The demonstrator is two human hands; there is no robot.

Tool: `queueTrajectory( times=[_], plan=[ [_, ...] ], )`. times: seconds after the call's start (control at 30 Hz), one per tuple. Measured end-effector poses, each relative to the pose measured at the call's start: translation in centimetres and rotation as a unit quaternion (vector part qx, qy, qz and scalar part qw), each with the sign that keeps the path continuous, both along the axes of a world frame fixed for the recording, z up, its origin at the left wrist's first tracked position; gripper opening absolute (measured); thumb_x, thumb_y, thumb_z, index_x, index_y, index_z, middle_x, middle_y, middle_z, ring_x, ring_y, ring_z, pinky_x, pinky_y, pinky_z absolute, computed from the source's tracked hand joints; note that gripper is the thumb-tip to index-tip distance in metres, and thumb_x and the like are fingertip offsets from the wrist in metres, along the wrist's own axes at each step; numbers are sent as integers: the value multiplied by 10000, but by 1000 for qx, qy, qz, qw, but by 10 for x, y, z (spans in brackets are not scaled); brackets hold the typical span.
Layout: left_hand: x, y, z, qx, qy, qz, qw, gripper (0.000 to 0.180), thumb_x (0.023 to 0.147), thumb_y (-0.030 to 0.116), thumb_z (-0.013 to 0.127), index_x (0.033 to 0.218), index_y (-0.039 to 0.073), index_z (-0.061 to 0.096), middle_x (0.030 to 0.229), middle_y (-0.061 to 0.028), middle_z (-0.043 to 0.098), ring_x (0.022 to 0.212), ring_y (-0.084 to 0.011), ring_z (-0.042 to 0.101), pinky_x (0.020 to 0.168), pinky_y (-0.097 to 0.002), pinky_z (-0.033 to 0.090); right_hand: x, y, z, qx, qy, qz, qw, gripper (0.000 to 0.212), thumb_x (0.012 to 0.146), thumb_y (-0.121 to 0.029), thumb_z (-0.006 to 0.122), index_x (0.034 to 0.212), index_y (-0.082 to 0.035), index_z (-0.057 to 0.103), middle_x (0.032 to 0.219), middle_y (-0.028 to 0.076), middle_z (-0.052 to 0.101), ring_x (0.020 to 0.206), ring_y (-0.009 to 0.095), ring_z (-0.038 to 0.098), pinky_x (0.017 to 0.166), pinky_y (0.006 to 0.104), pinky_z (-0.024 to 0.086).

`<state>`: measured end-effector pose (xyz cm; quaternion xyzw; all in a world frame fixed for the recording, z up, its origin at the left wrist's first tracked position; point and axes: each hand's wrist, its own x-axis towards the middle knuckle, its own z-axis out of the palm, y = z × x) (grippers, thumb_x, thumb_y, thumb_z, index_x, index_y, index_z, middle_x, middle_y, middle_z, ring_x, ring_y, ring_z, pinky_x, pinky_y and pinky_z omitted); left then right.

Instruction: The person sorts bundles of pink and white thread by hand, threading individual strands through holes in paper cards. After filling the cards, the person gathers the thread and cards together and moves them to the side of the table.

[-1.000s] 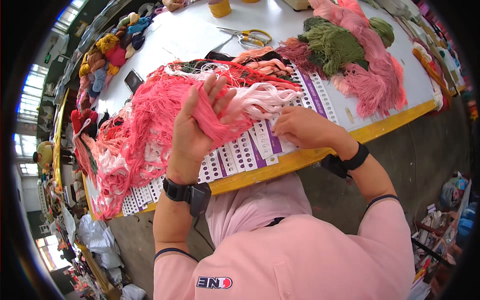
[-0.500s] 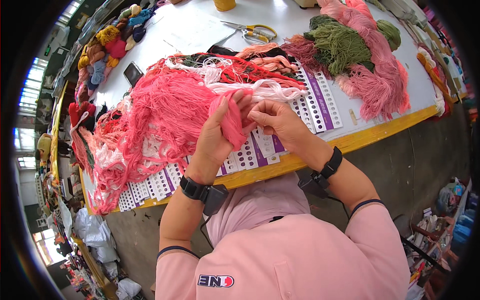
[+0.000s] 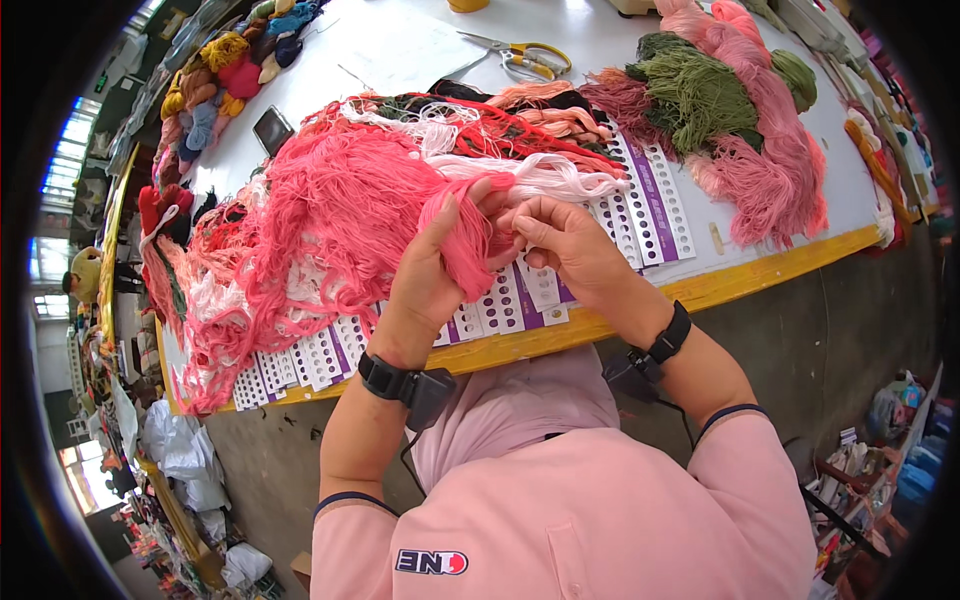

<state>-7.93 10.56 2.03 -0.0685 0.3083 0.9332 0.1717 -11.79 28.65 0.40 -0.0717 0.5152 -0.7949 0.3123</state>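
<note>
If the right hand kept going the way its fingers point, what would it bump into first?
The right hand points left toward the left hand, so it would most likely meet the pink yarn bundle held there first, though depth is hard to judge.

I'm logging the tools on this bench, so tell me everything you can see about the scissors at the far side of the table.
The scissors lie flat on the white table, far from both hands. They have yellow looped handles pointing right and slim silver metal blades pointing left; whether the blades are shut is too small to tell. Nothing visibly touches them. A green yarn bundle lies to their right, and the mixed pink and red yarn heap lies nearer the person.
</note>
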Motion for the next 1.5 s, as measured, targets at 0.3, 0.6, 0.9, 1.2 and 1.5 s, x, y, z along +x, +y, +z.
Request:
queueTrajectory(
  times=[0.3, 0.6, 0.9, 1.2, 1.5],
  plan=[
    [-2, -1, 4, -13, -15, 29, 999, 447, 1002, 294, 519, 1353, 18, 492, 1280, -126, 578, 1153, -204, 580, 945, -374, 509, 6, -6, 0, 2, 4, -8, 1000, 122, 963, -172, 610, 933, -54, 615, 833, -6, 618, 675, 47, 501, 593, 195, 421],
    [2, 6, 6, -178, 29, 43, 983, 504, 893, -24, 581, 1380, -11, 453, 1233, -125, 594, 1038, -185, 632, 880, -322, 531, 13, 3, -8, -10, 0, -16, 1000, 138, 1002, -178, 547, 921, -72, 583, 804, 6, 627, 663, 41, 491, 601, 194, 411],
    [5, -5, 2, -170, 31, 16, 985, 542, 878, -43, 569, 1401, -9, 431, 1264, -97, 583, 1047, -192, 631, 897, -335, 530, 13, 7, 1, 1, -8, -21, 1000, 155, 1025, -179, 498, 924, -83, 565, 756, 12, 634, 627, 36, 483, 579, 178, 396],
    [10, -7, 9, -167, 23, 30, 985, 525, 879, -41, 595, 1385, 8, 467, 993, -57, 631, 929, -175, 653, 802, -304, 538, 14, 2, 0, 18, 9, -39, 999, 163, 1036, -180, 468, 936, -77, 547, 718, 45, 661, 563, 43, 505, 533, 172, 411],
    [10, -5, 9, -185, 16, 23, 982, 530, 873, -37, 605, 1383, 27, 476, 999, -53, 644, 940, -192, 664, 822, -306, 537, 14, 1, -2, 32, 15, -60, 998, 178, 1051, -195, 416, 969, -69, 511, 692, 60, 662, 537, 39, 501, 511, 173, 414]
  ],
)
